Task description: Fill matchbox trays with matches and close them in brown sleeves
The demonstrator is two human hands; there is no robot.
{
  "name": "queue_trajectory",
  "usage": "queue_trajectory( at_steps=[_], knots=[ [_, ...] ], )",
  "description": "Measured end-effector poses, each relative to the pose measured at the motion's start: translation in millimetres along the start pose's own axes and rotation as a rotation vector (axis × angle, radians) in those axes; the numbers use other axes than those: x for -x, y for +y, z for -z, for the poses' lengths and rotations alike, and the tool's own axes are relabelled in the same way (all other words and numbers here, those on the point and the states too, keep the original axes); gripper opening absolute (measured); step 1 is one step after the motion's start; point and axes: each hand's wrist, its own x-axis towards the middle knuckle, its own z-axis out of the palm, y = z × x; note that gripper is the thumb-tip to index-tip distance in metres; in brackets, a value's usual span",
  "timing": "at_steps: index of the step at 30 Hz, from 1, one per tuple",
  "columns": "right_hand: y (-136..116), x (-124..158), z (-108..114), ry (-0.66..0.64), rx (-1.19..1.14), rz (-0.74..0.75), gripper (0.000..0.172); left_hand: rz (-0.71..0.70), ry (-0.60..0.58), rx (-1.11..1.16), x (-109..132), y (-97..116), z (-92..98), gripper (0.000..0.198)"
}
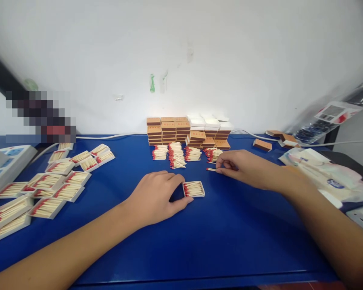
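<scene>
My left hand rests on the blue table with thumb and forefinger at the left end of a small white matchbox tray. Red-headed matches fill this tray, their heads to the left. My right hand pinches a match, whose red head sticks out leftward past the fingertips. Just behind those fingers lies a loose pile of matches. Further left are more match piles, among them a long one and a short one. The right fingertips partly hide the nearest pile.
Stacked brown matchboxes and white trays stand against the wall. Several filled trays lie at left beside a power strip. To the right are loose matchbox covers, a plastic bottle, a wipes packet and a white cable.
</scene>
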Motion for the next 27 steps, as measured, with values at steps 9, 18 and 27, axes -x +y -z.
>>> queue_trajectory(
  at_steps=[9, 18, 27],
  knots=[
    [-11.2, 0.3, -1.9, -0.022, -0.039, 0.02, 0.023, 0.006, 0.013, -0.002, 1.3, -0.2, -0.6, 0.037],
    [-15.9, -0.2, 0.1, 0.066, -0.072, 0.052, 0.021, 0.007, 0.05, 0.013, -0.1, 0.5, 0.8, 0.035],
    [-58.0, 6.6, -17.1, 0.026, -0.283, 0.238, 0.016, -0.001, 0.023, 0.025, -0.5, -0.9, 0.2, 0.039]
  ],
)
